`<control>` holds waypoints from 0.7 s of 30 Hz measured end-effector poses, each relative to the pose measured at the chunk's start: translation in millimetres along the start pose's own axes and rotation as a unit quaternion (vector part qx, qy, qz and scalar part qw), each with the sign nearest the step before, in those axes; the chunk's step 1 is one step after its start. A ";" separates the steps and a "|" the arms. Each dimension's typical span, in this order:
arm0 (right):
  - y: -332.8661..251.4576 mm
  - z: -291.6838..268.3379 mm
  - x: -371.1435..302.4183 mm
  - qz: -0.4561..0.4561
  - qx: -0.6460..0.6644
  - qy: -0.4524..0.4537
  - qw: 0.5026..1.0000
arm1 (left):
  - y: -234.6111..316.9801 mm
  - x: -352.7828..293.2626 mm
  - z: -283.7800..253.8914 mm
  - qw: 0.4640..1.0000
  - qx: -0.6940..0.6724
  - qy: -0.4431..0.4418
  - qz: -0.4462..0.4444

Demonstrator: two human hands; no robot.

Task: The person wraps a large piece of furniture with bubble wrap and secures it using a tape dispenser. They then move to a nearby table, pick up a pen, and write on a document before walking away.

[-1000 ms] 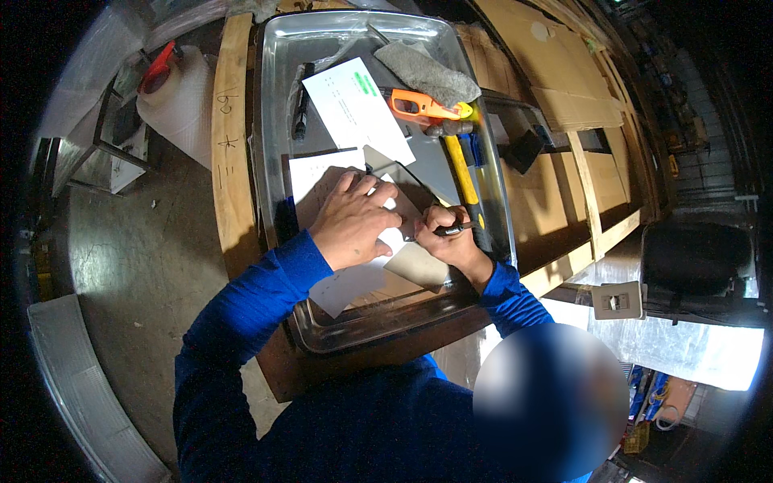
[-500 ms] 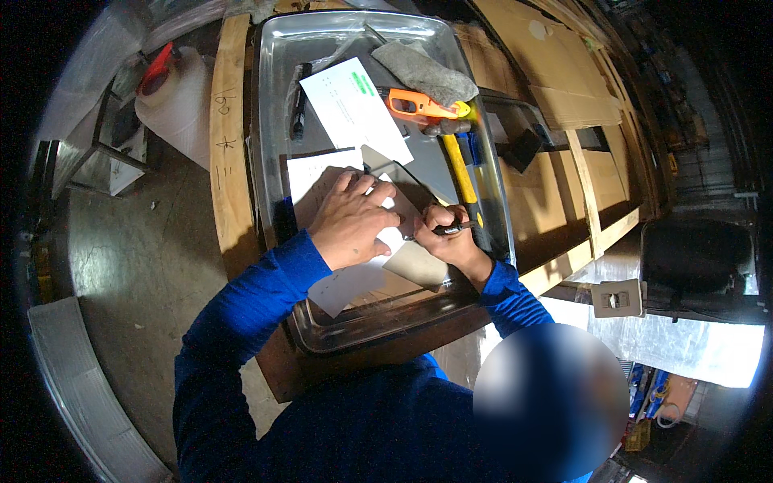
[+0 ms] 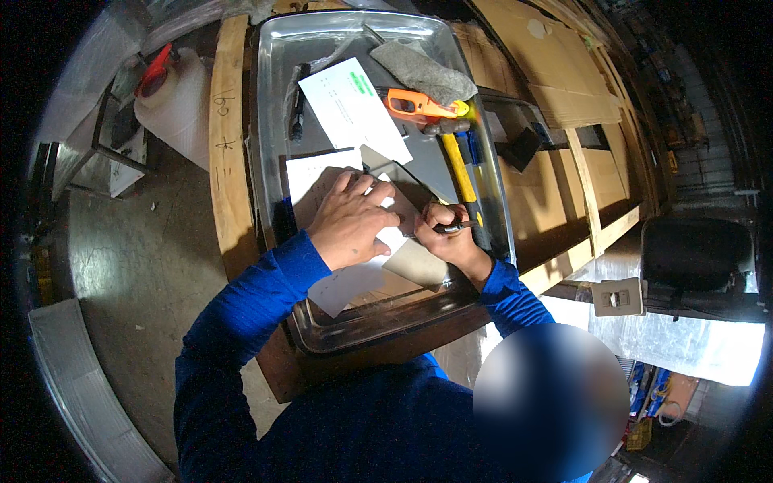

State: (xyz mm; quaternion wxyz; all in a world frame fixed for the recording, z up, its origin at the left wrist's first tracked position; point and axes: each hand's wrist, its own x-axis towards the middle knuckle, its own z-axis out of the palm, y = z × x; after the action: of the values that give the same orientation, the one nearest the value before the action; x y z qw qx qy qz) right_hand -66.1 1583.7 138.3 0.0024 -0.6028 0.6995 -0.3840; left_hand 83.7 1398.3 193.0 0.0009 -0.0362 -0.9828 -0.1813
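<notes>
My left hand [image 3: 354,219] lies with fingers spread over white papers [image 3: 306,171] and a folded grey-brown sheet [image 3: 417,264], pressing them down. To its right, my right hand [image 3: 452,235] is closed around a slim dark pen [image 3: 457,228]. The pen's tip is hidden by my fingers, near the sheet's edge. Both hands are inside a shallow metal tray [image 3: 264,97]. Further up lies a white printed sheet [image 3: 354,113] with green highlighted marks.
Along the tray's right side lie a yellow-handled hammer [image 3: 461,173], an orange-handled tool [image 3: 403,103] and a grey cloth [image 3: 425,72]. A black marker-like stick [image 3: 299,109] is at the left. A wooden beam [image 3: 231,121] borders the tray; cardboard [image 3: 568,72] lies to the right.
Hardly anything differs. Both hands keep their places on the papers and the pen, with at most a tiny shift of the view.
</notes>
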 end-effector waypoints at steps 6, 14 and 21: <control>-1.4 -7.0 4.0 -0.109 -0.134 -0.029 0.985 | 0.5 0.6 1.0 1.000 -0.004 -0.002 -0.005; -2.8 -6.6 4.2 -0.086 -0.112 -0.027 0.990 | 0.0 0.1 -0.2 1.000 -0.007 -0.006 -0.004; -3.0 -10.4 2.3 -0.132 -0.201 -0.040 0.970 | -0.2 -0.1 0.5 1.000 -0.008 0.005 0.000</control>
State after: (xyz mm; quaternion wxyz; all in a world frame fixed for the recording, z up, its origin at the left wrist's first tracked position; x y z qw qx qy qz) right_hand -69.1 1587.4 148.3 -0.1411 -0.6926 0.6761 -0.2079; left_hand 83.8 1398.3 192.5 0.0058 -0.0351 -0.9813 -0.1891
